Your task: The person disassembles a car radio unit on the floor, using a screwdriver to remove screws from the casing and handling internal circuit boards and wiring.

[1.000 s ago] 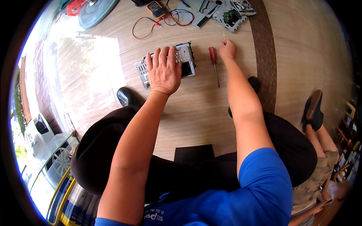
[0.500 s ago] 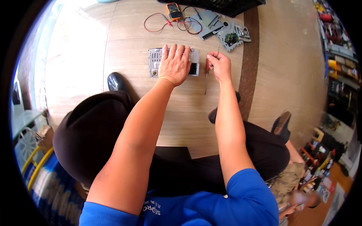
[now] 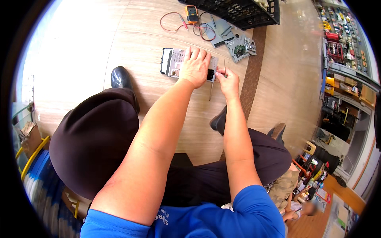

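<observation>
A flat grey metal electronic unit (image 3: 172, 68), slotted on top and with a black left end, lies on the floor before me. My left hand (image 3: 194, 69) rests across its top, fingers stretched out and reaching toward the far edge. At the unit's right end, my right hand (image 3: 228, 82) is closed in a pinch on a screwdriver (image 3: 225, 64), whose thin shaft points up and away from me. A second thin shaft (image 3: 210, 92) sticks out toward me beside the unit's right end. My fingers hide where it begins, so I cannot tell whether I hold it.
Beyond the unit lie an orange multimeter (image 3: 192, 14) with red and black leads, grey metal panels (image 3: 219, 32) and a part with a green board (image 3: 240, 50). A black crate (image 3: 254, 14) stands behind them. Another person (image 3: 291, 210) sits at lower right. Shelves (image 3: 349, 43) line the right.
My right hand has moved left, up against the unit's right end. The unit now sits turned a little, showing its black left end. The whole view has shifted.
</observation>
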`<move>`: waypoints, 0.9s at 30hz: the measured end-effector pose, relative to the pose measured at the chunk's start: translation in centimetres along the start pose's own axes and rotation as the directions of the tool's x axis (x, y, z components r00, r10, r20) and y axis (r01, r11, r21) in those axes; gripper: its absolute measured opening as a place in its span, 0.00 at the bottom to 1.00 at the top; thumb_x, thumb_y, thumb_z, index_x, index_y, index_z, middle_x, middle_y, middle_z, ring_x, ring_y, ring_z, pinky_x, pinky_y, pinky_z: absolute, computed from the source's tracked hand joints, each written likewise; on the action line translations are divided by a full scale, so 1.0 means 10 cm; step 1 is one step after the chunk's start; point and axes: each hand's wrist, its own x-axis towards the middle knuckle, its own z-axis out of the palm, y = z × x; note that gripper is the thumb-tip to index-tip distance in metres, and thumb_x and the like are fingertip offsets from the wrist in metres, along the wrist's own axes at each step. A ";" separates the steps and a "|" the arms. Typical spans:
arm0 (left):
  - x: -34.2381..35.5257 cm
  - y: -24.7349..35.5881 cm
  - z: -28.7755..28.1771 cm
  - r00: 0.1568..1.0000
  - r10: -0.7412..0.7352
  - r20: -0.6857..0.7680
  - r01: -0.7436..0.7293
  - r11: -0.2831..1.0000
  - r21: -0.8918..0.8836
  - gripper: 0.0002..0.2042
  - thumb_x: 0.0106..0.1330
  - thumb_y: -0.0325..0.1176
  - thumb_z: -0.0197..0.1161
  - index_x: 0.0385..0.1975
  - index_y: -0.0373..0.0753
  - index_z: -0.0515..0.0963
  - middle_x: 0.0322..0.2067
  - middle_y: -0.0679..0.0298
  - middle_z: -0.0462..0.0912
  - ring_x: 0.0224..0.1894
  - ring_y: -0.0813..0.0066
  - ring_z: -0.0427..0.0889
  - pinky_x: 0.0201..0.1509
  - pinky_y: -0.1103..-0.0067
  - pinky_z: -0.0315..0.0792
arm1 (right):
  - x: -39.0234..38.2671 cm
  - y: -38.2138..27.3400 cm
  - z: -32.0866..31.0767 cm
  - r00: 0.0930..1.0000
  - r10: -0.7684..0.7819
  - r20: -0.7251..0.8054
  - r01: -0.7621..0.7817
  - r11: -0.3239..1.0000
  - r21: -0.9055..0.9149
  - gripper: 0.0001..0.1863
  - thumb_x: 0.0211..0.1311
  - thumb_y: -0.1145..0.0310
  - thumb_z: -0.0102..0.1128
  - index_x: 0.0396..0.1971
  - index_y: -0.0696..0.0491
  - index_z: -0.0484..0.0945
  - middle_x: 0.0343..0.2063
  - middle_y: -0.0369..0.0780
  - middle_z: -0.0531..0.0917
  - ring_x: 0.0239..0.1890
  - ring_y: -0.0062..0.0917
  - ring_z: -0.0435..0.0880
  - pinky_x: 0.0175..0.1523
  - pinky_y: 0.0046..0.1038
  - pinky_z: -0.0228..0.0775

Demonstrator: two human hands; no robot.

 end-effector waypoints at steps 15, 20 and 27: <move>0.01 0.03 -0.11 0.990 -0.064 0.124 0.074 0.994 -0.078 0.27 0.62 0.36 0.58 0.63 0.38 0.68 0.60 0.58 0.70 0.69 0.59 0.61 0.77 0.58 0.44 | 0.05 0.00 0.13 0.980 0.201 0.001 -0.194 0.945 0.265 0.04 0.58 0.76 0.70 0.29 0.58 0.82 0.24 0.31 0.81 0.24 0.13 0.75 0.29 0.17 0.68; 0.00 0.02 -0.09 0.992 -0.067 0.109 0.073 0.996 -0.055 0.28 0.61 0.35 0.58 0.64 0.38 0.68 0.59 0.59 0.70 0.69 0.60 0.60 0.77 0.58 0.44 | 0.03 -0.10 0.13 0.952 0.301 0.060 -0.303 0.892 0.336 0.05 0.58 0.75 0.70 0.29 0.57 0.80 0.22 0.31 0.79 0.20 0.14 0.73 0.24 0.18 0.64; 0.01 0.02 -0.10 0.991 -0.061 0.122 0.071 0.995 -0.074 0.28 0.61 0.35 0.59 0.64 0.38 0.68 0.60 0.59 0.70 0.69 0.61 0.60 0.77 0.59 0.43 | 0.02 -0.11 0.16 0.945 0.326 0.037 -0.319 0.888 0.330 0.06 0.58 0.75 0.70 0.29 0.54 0.79 0.21 0.31 0.78 0.18 0.14 0.71 0.22 0.18 0.61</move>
